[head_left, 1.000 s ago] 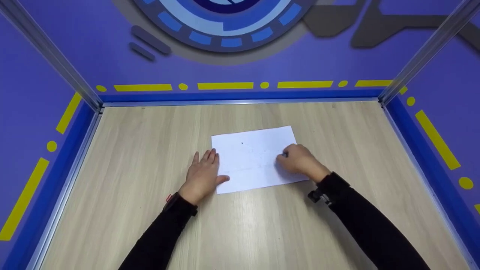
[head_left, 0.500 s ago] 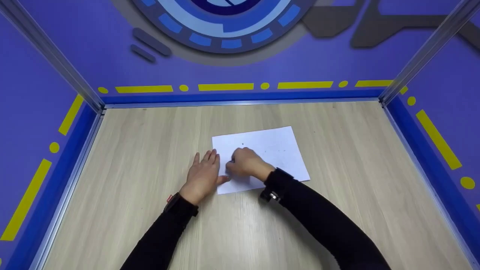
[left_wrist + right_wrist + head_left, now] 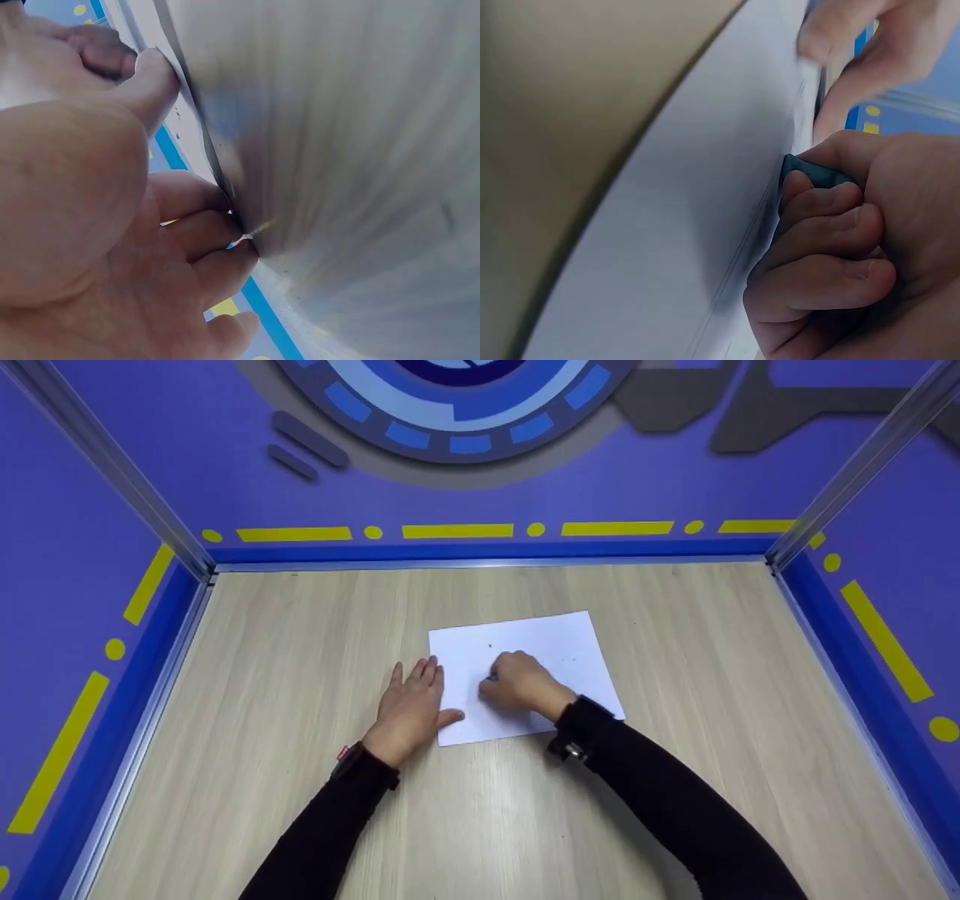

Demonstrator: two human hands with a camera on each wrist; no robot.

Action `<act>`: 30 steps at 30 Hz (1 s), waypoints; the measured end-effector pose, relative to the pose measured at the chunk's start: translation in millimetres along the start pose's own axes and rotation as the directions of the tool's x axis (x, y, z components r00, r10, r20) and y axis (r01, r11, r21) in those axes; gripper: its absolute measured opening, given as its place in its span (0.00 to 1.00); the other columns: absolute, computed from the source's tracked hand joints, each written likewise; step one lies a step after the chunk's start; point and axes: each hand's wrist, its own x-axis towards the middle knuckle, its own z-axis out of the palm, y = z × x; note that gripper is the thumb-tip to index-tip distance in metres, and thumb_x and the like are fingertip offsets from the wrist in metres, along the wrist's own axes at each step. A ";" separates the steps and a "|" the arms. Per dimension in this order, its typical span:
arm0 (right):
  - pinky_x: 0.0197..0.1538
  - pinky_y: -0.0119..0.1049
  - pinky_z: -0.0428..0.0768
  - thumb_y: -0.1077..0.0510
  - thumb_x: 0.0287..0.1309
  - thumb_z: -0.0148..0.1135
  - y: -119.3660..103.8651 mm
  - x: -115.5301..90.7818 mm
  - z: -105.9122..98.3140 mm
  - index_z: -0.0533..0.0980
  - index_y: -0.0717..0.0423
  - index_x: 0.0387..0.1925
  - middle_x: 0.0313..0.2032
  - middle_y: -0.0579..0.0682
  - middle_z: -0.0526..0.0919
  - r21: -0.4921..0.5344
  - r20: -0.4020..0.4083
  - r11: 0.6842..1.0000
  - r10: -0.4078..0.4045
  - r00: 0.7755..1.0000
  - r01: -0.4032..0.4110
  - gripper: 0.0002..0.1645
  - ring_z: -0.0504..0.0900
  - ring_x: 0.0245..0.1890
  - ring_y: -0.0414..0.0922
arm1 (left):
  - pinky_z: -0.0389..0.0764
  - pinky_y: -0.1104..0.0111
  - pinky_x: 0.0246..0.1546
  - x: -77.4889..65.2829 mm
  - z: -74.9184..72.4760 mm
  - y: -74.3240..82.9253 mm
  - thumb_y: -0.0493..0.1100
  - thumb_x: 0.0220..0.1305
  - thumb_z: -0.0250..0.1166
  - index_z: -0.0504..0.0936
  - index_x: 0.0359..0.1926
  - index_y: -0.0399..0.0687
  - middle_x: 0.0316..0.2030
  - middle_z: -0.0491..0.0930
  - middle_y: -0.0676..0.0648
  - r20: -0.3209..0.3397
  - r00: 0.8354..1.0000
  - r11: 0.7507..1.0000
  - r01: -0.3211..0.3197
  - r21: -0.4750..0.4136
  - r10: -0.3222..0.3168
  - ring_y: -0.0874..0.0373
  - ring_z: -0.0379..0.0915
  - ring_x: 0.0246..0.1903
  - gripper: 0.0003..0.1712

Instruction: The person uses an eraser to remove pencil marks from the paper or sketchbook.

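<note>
A white sheet of paper (image 3: 551,636) lies slightly slanted on the wooden table. My left hand (image 3: 409,706) rests flat at its left edge, thumb over the paper and fingers spread along the border. Over the middle of the sheet, my right hand (image 3: 523,684) is curled round a small teal eraser (image 3: 819,174), pressed close to the paper. Most of the eraser is hidden inside the fingers; only its top end shows in the right wrist view. Thin faint lines run along the paper there. A few dark specks (image 3: 490,646) dot the sheet.
The light wood tabletop (image 3: 285,675) surrounds the paper. Purple-blue panels with yellow markings (image 3: 457,531) stand at the back and both sides, joined by metal corner rails (image 3: 847,472). Both forearms wear black sleeves (image 3: 315,832) and wrist-worn gear.
My right hand swept left across the paper from its right side, then came back a little to the right, still holding the eraser. My left hand stays at the left edge.
</note>
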 end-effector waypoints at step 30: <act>0.28 0.36 0.62 0.50 0.65 0.61 157.6 -63.5 -62.4 0.60 0.46 0.15 0.18 0.41 0.59 0.060 -0.110 0.986 0.163 0.981 -0.157 0.26 0.62 0.21 0.43 | 0.47 0.39 0.89 -0.6 -0.1 2.6 0.69 0.77 0.64 0.61 0.85 0.32 0.87 0.55 0.34 0.009 1.000 0.999 0.011 -0.041 -0.011 0.40 0.50 0.89 0.56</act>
